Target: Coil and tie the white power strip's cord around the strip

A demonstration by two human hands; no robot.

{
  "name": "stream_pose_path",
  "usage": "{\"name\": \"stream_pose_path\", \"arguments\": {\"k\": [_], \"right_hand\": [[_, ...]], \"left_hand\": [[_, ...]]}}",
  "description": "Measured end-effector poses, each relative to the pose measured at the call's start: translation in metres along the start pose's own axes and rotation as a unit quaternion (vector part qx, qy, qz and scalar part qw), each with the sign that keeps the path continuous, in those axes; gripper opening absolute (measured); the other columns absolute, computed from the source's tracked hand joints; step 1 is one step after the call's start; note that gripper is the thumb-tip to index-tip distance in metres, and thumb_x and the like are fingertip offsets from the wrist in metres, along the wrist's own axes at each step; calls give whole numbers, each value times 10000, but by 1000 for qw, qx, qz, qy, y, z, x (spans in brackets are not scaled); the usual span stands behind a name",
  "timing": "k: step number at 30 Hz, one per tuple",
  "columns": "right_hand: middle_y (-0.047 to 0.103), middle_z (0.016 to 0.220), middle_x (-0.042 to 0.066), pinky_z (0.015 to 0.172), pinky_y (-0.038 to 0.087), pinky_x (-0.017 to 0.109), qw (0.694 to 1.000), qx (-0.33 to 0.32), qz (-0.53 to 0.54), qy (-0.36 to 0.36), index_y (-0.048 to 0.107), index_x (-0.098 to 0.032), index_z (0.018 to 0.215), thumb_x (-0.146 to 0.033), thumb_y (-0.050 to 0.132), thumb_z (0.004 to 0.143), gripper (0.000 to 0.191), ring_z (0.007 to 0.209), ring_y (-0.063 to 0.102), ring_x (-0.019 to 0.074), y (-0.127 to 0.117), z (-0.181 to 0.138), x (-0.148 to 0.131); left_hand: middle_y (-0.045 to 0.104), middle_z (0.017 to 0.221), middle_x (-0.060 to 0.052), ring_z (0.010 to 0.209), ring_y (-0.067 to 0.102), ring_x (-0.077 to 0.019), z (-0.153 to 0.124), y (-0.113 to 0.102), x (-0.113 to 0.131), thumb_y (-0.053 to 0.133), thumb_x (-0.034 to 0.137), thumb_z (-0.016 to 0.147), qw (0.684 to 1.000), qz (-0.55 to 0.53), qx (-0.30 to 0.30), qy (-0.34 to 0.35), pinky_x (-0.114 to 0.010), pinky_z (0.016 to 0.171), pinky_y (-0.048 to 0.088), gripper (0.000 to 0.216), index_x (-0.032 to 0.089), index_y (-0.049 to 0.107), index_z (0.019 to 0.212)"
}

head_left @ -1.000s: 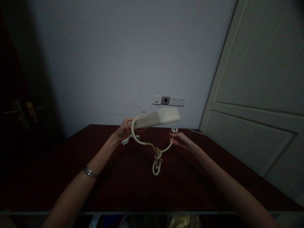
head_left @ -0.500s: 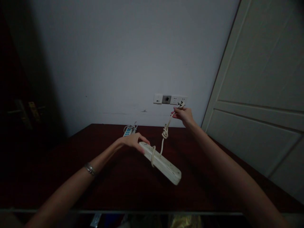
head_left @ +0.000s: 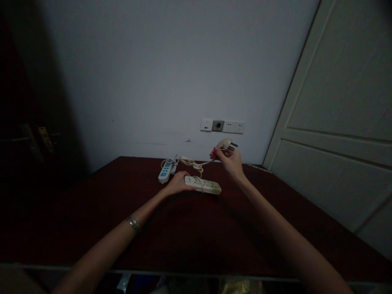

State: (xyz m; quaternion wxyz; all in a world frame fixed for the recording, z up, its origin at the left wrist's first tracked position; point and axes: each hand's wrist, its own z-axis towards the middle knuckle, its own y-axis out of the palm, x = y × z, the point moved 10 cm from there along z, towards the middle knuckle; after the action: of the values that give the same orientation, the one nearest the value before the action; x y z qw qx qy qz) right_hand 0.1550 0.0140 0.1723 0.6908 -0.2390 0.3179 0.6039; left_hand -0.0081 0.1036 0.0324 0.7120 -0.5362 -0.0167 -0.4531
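Since the earlier frames the cream power strip (head_left: 204, 185) has gone from the air to lying flat on the dark red table (head_left: 190, 237), farther back near the middle of the frame, and the right hand has dropped from the wall sockets (head_left: 222, 126) to just above the strip.

At centre left, a second power strip with blue switches (head_left: 164, 172) lies at the table's far edge. The left hand (head_left: 178, 183) rests with fingers curled over the cream strip's left end, pressing it down. The knotted cord (head_left: 192, 163) rises from there across to the right hand (head_left: 228, 159), whose fingers are pinched shut on the plug (head_left: 226, 143), prongs pointing right. A door (head_left: 339, 122) fills the right side.
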Motion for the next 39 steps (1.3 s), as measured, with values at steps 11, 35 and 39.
{"name": "stream_pose_path", "arguments": {"k": [11,35,39], "right_hand": [[515,611,-57,632,522,249,957,125,237,112,605,-142,815,-410,725,654,335,540,499,56,-41,-14,70],[655,852,29,564,443,228,997,-44,-56,3,351,-156,1355,-435,402,893,542,525,469,82,-21,-23,71],[628,1059,72,721,482,287,965,-183,-184,-37,315,-198,1392,-354,456,887,547,719,556,115,12,-39,68]], "left_hand": [[558,1034,-117,902,578,-255,-8,18,-21,718,515,534,996,30,59,-62,-338,732,460,607,141,525,972],[602,1065,-81,990,552,-260,-10,36,-8,707,350,585,994,-56,-79,57,-360,868,420,595,189,541,1133],[597,1026,-117,927,552,-269,-10,41,-19,710,439,596,996,-19,-77,46,-374,820,433,632,132,547,1124]]}}
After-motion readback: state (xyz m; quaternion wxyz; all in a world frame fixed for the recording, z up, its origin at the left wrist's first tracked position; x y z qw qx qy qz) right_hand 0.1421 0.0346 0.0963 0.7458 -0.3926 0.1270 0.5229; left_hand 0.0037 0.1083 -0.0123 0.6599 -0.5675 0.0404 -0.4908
